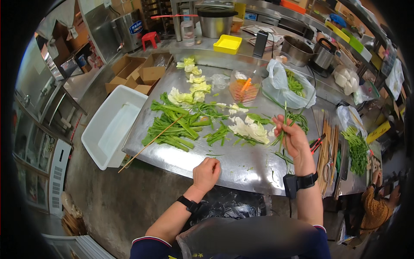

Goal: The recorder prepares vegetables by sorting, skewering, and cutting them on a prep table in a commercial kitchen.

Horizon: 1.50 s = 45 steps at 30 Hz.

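Note:
My right hand (293, 137) is raised over the right part of a stainless steel table (233, 174), its fingers closed on a few thin green stalks (285, 113). Curled into a loose fist, my left hand (207, 173) is at the table's front edge, with nothing visible in it. Pale torn cabbage leaves (250, 129) lie to the left of my right hand. Further left is a pile of leafy green stems (174, 128), crossed by a thin wooden stick (150, 142). More thin green stalks (299, 122) lie behind my right hand.
A white plastic tub (111, 126) stands off the table's left end. At the back are a clear container (245, 87) and a plastic bag of greens (286, 85). Scissors (330, 168), bamboo skewers (325, 145) and a red-black cutter (317, 144) lie right. Another person's sleeve (375, 207) shows far right.

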{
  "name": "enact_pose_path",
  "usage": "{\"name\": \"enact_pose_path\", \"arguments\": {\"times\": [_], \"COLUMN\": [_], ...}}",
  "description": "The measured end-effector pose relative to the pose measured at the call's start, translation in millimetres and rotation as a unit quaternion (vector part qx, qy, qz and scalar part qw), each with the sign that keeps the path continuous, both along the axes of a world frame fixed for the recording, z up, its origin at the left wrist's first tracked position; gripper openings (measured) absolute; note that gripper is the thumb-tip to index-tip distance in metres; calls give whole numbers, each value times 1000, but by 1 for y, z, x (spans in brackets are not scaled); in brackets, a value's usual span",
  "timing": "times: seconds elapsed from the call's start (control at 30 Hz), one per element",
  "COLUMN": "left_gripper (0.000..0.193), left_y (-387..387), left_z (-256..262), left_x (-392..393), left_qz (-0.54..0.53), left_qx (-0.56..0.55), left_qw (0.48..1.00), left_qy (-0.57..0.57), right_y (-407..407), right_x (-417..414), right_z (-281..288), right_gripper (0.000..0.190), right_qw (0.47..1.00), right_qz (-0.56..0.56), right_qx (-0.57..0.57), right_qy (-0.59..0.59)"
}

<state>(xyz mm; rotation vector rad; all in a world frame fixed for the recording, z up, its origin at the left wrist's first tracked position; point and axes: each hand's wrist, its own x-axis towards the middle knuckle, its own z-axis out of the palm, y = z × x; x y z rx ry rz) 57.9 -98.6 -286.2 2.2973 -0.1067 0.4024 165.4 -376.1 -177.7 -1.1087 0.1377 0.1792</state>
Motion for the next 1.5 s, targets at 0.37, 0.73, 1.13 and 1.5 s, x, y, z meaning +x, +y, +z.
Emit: {"name": "enact_pose_path", "arguments": {"times": [0.37,0.73,1.13,1.5], "left_gripper": [28,25,34,28], "left_y": [-88,-77,-72,-34], "left_z": [38,46,54,61], "left_x": [-3,-9,-27,19], "left_qz": [-168,-163,-347,-86], "left_qx": [-322,-90,-437,-746], "left_qw": [912,958,729,615], "left_qy": [191,216,396,239], "right_y": [91,64,41,14], "right_x": [-96,-92,-105,-114], "right_z": [-36,-41,-31,-35], "right_gripper": [38,22,11,20], "right_qw": [997,987,934,967], "right_qz": [-38,-130,167,176], "right_qx": [54,71,267,109], "right_qy": [48,68,165,146]}}
